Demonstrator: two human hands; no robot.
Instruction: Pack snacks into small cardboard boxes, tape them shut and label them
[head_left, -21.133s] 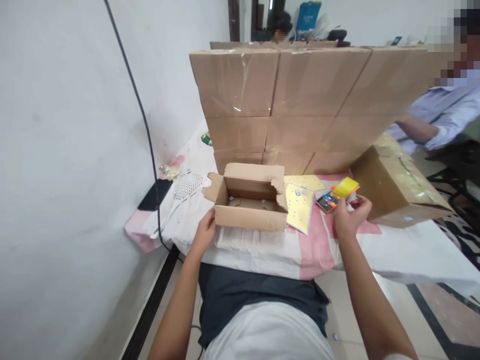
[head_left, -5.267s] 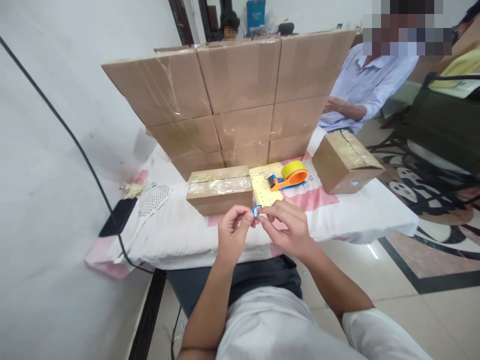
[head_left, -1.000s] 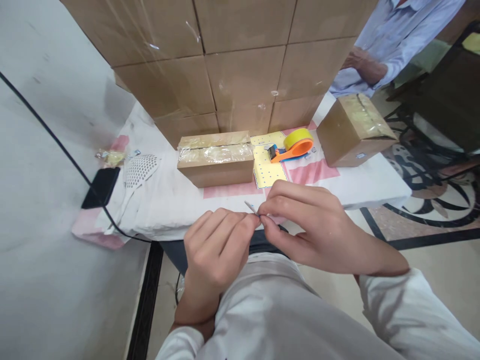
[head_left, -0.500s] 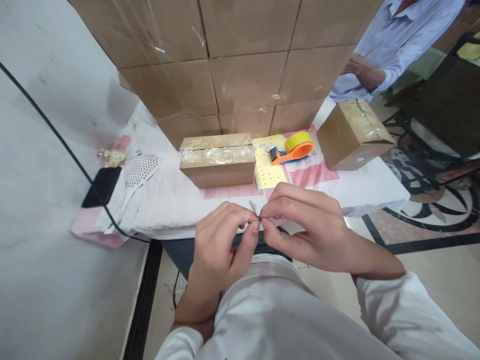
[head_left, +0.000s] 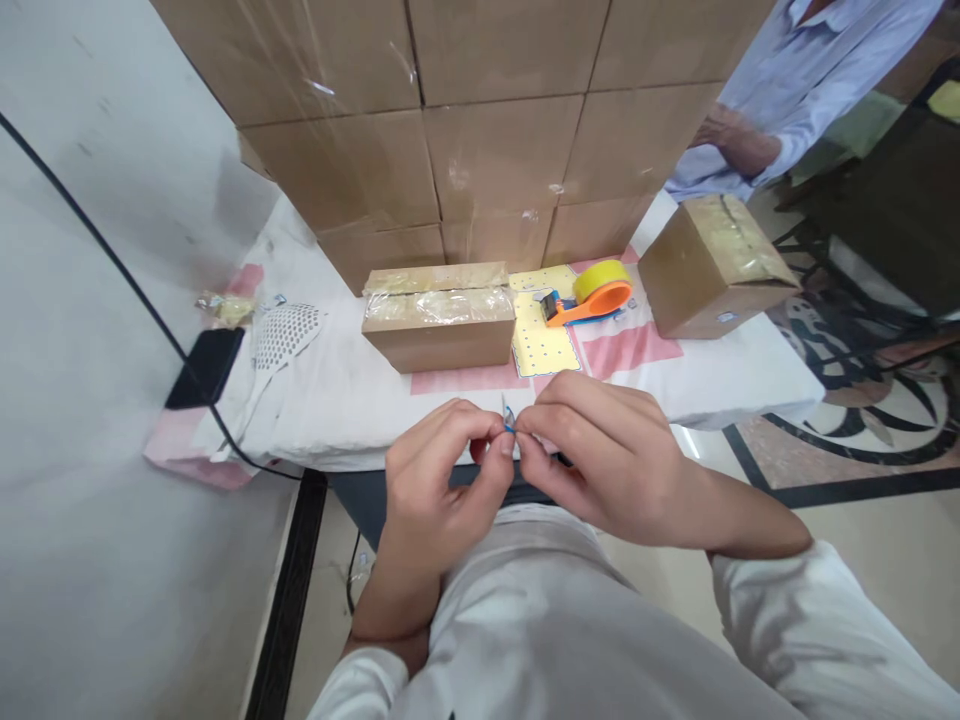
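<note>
My left hand [head_left: 442, 475] and my right hand [head_left: 600, 455] meet in front of my chest, both pinching a tiny blue and white sticker [head_left: 508, 418] between thumb and fingertips. Beyond them on the cloth-covered table [head_left: 352, 400] lies a small cardboard box [head_left: 439, 325] sealed with clear tape. To its right lies a yellow sticker sheet [head_left: 544, 340], and on its far end rests an orange tape dispenser [head_left: 592, 292] with a yellow roll.
A wall of stacked cardboard boxes [head_left: 480, 120] stands behind the table. Another taped box [head_left: 712, 265] sits at the right end. A white mesh swatter [head_left: 281, 335], a black device [head_left: 206, 365] and a cable [head_left: 112, 270] lie left. A person's sleeved arm [head_left: 765, 110] rests far right.
Long ago the small box stood open; it now lies taped shut. Over the last second my hands stayed pinched together on the sticker, lifting slightly toward the table edge.
</note>
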